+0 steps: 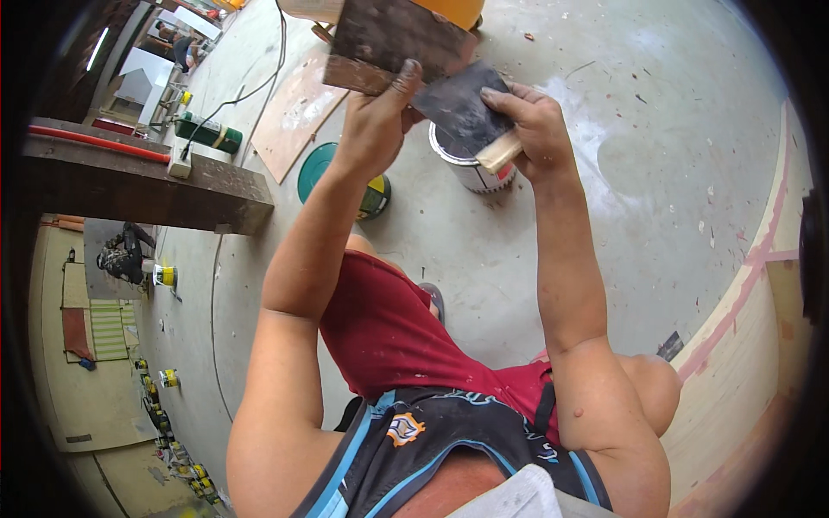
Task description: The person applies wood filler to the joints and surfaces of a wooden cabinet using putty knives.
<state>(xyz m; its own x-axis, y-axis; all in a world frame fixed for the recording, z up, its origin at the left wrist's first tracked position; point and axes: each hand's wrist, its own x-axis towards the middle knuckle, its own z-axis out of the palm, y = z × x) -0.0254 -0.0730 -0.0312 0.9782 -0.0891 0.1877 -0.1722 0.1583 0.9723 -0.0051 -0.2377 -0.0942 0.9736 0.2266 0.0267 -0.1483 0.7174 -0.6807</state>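
Note:
My left hand (380, 125) is closed around the near edge of a dark, stained flat plate (397, 39), with the thumb on its face. My right hand (542, 129) pinches a wide putty scraper (464, 105) between thumb and fingers. The scraper has a dark square blade and a pale wooden grip along one edge. Its blade comes up close to the plate's lower corner; I cannot tell whether they touch. Below the scraper stands an open metal paint can (475, 175), partly covered by it. A green bucket (373, 200) sits behind my left forearm.
A yellow bucket (458, 10) stands beyond the plate. A thin board (289, 112) and a green container (209, 134) lie to the left, near a black cable (275, 76). A wooden beam (147, 181) juts in. Two people (125, 255) work farther off. A pale panel (734, 397) borders the right.

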